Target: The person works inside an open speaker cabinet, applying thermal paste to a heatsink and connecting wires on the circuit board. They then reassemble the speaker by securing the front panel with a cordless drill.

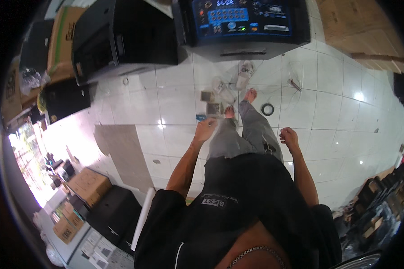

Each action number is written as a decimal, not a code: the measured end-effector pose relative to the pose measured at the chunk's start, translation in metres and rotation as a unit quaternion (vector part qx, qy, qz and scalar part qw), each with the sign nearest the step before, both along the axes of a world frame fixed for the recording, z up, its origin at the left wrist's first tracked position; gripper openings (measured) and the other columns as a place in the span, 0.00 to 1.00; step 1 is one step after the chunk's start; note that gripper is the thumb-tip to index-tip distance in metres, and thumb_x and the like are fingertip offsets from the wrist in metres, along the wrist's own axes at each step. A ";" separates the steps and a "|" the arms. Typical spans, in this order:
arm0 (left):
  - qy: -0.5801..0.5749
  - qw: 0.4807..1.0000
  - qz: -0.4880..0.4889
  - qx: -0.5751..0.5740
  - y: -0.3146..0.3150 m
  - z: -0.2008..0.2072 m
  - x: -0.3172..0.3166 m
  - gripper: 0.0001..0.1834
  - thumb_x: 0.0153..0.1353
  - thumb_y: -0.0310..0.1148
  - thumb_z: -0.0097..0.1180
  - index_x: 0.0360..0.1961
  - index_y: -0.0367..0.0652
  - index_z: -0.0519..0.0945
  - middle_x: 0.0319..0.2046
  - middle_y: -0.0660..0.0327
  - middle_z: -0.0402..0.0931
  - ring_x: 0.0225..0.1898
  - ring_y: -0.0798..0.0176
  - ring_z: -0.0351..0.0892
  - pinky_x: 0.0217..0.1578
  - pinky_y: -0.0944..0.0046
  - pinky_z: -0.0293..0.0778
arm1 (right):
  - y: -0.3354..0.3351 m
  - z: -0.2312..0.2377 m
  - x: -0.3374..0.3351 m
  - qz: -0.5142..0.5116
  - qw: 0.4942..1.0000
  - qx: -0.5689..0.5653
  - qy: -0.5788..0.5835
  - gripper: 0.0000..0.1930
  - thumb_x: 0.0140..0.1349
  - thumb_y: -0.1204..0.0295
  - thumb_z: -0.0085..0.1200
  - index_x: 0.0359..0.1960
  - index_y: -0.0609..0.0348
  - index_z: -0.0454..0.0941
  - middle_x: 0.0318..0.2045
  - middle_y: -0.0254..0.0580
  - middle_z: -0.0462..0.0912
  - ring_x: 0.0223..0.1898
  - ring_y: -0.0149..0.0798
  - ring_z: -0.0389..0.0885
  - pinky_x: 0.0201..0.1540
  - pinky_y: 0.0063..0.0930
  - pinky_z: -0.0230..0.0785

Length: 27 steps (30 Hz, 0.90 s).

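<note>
My left hand point(205, 130) hangs beside my left thigh, its fingers smeared by motion, so whether it holds anything does not show. Past it on the tiles lie a small blue packet point(201, 117) and two small square pieces point(213, 109). On the other side, my right hand point(290, 138) hangs with fingers curled in and nothing visible in them. A black roll of tape point(267, 109) lies on the floor ahead of it. In front of my bare feet is a pair of pale slippers point(242, 77).
A large black speaker point(251, 49) with a lit blue control panel stands ahead, beside another black speaker cabinet point(141, 38). Cardboard boxes point(361, 29) are stacked at far right. A flat cardboard sheet point(123, 154) lies at left, near a table point(76, 251) with boxes.
</note>
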<state>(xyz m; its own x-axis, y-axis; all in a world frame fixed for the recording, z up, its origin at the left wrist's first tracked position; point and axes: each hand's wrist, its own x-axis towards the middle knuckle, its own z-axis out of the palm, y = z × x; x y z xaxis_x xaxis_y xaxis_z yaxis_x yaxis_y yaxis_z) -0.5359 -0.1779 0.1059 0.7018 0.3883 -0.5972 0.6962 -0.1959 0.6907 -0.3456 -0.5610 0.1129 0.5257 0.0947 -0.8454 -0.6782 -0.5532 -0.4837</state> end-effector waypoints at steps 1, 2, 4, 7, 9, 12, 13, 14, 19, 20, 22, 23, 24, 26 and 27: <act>-0.021 1.000 0.019 -0.006 -0.006 -0.012 -0.009 0.14 0.64 0.37 0.56 0.40 0.35 0.82 0.28 0.57 0.83 0.29 0.68 0.81 0.34 0.65 0.76 | -0.001 0.000 -0.005 0.025 1.000 -0.018 0.004 0.12 0.65 0.64 0.55 0.40 0.60 0.79 0.28 0.40 0.82 0.26 0.31 0.79 0.28 0.26 0.74; -0.045 0.998 0.032 -0.032 -0.012 -0.026 -0.023 0.14 0.64 0.36 0.56 0.40 0.35 0.82 0.31 0.56 0.84 0.31 0.67 0.83 0.35 0.66 0.77 | -0.004 -0.002 -0.012 0.055 0.998 -0.039 0.004 0.12 0.65 0.64 0.55 0.40 0.60 0.79 0.29 0.40 0.82 0.27 0.31 0.80 0.28 0.26 0.74; 0.039 0.998 0.035 -0.042 -0.021 -0.062 -0.056 0.14 0.64 0.36 0.56 0.41 0.35 0.82 0.33 0.56 0.84 0.32 0.66 0.83 0.35 0.66 0.77 | -0.008 -0.009 -0.027 0.069 0.996 -0.050 0.017 0.12 0.65 0.64 0.55 0.41 0.61 0.79 0.29 0.40 0.83 0.27 0.31 0.80 0.28 0.27 0.74; 0.114 0.983 0.126 -0.063 -0.050 -0.123 -0.120 0.14 0.62 0.37 0.57 0.40 0.36 0.84 0.32 0.55 0.84 0.32 0.65 0.84 0.35 0.65 0.78 | -0.008 -0.028 -0.051 0.123 0.987 -0.086 0.054 0.12 0.65 0.65 0.56 0.41 0.60 0.80 0.29 0.39 0.83 0.25 0.31 0.79 0.28 0.28 0.74; 0.205 0.961 0.163 -0.088 -0.065 -0.162 -0.158 0.16 0.60 0.42 0.56 0.39 0.39 0.84 0.36 0.46 0.83 0.41 0.45 0.84 0.43 0.54 0.77 | 0.001 -0.050 -0.064 0.268 0.956 -0.105 0.059 0.11 0.65 0.65 0.56 0.41 0.61 0.81 0.29 0.38 0.83 0.25 0.30 0.78 0.28 0.27 0.72; 0.224 0.968 0.113 -0.029 -0.082 -0.224 -0.203 0.15 0.61 0.40 0.56 0.39 0.39 0.84 0.35 0.50 0.84 0.38 0.50 0.85 0.43 0.56 0.78 | 0.030 -0.108 -0.082 0.278 0.948 -0.100 0.120 0.12 0.65 0.65 0.57 0.40 0.62 0.81 0.26 0.36 0.82 0.25 0.27 0.77 0.27 0.25 0.71; 0.229 0.967 0.111 -0.012 -0.086 -0.249 -0.213 0.15 0.61 0.39 0.55 0.38 0.39 0.84 0.35 0.49 0.84 0.39 0.48 0.85 0.43 0.55 0.77 | 0.040 -0.130 -0.091 0.266 0.948 -0.099 0.143 0.12 0.65 0.64 0.57 0.40 0.62 0.81 0.26 0.36 0.81 0.25 0.27 0.77 0.27 0.25 0.70; 0.240 0.965 0.108 0.001 -0.086 -0.277 -0.220 0.15 0.61 0.39 0.55 0.38 0.40 0.85 0.35 0.49 0.84 0.39 0.46 0.84 0.43 0.53 0.77 | 0.052 -0.157 -0.100 0.275 0.944 -0.092 0.155 0.13 0.65 0.63 0.56 0.41 0.62 0.80 0.25 0.36 0.81 0.26 0.26 0.77 0.28 0.24 0.70; 0.249 0.966 0.059 0.018 -0.062 -0.436 -0.245 0.18 0.61 0.45 0.55 0.39 0.41 0.85 0.32 0.51 0.84 0.33 0.54 0.85 0.39 0.58 0.78 | 0.101 -0.294 -0.160 0.394 0.904 -0.007 0.168 0.16 0.64 0.62 0.56 0.43 0.64 0.80 0.27 0.42 0.83 0.29 0.31 0.81 0.35 0.26 0.73; 0.233 0.968 0.095 0.003 -0.060 -0.465 -0.247 0.19 0.61 0.46 0.55 0.38 0.40 0.84 0.30 0.52 0.83 0.31 0.57 0.84 0.38 0.59 0.78 | 0.108 -0.312 -0.173 0.402 0.902 0.006 0.159 0.16 0.64 0.62 0.56 0.43 0.64 0.80 0.28 0.44 0.83 0.31 0.33 0.82 0.37 0.27 0.73; 0.199 0.963 0.182 0.011 -0.052 -0.525 -0.245 0.21 0.62 0.47 0.55 0.37 0.37 0.84 0.28 0.54 0.83 0.29 0.60 0.84 0.37 0.60 0.78 | 0.128 -0.352 -0.195 0.408 0.900 0.019 0.152 0.17 0.63 0.62 0.57 0.44 0.64 0.80 0.30 0.46 0.84 0.33 0.36 0.83 0.40 0.29 0.73; 0.196 0.954 0.227 0.017 -0.055 -0.552 -0.239 0.22 0.62 0.48 0.55 0.36 0.36 0.83 0.29 0.54 0.83 0.30 0.60 0.84 0.37 0.61 0.78 | 0.134 -0.363 -0.203 0.408 0.899 0.017 0.157 0.18 0.62 0.62 0.57 0.46 0.63 0.79 0.35 0.51 0.85 0.39 0.44 0.85 0.45 0.32 0.73; 0.193 0.943 0.270 0.022 -0.056 -0.578 -0.231 0.23 0.62 0.48 0.54 0.35 0.34 0.83 0.30 0.55 0.83 0.30 0.60 0.83 0.37 0.61 0.78 | 0.140 -0.372 -0.212 0.426 0.893 0.020 0.145 0.18 0.62 0.62 0.57 0.46 0.64 0.79 0.37 0.53 0.85 0.41 0.47 0.85 0.46 0.34 0.73; 0.269 0.907 0.324 -0.007 -0.052 -0.626 -0.211 0.24 0.60 0.48 0.57 0.39 0.32 0.80 0.33 0.53 0.83 0.33 0.56 0.83 0.39 0.61 0.78 | 0.148 -0.381 -0.217 0.459 0.878 0.023 0.139 0.17 0.63 0.62 0.57 0.44 0.64 0.79 0.40 0.56 0.84 0.43 0.52 0.84 0.47 0.38 0.73; 0.264 0.866 0.423 0.047 -0.057 -0.643 -0.197 0.22 0.59 0.46 0.56 0.39 0.33 0.80 0.35 0.48 0.82 0.38 0.51 0.82 0.43 0.57 0.76 | 0.149 -0.382 -0.214 0.477 0.867 0.026 0.144 0.17 0.63 0.62 0.57 0.44 0.64 0.79 0.41 0.57 0.84 0.44 0.54 0.84 0.48 0.39 0.72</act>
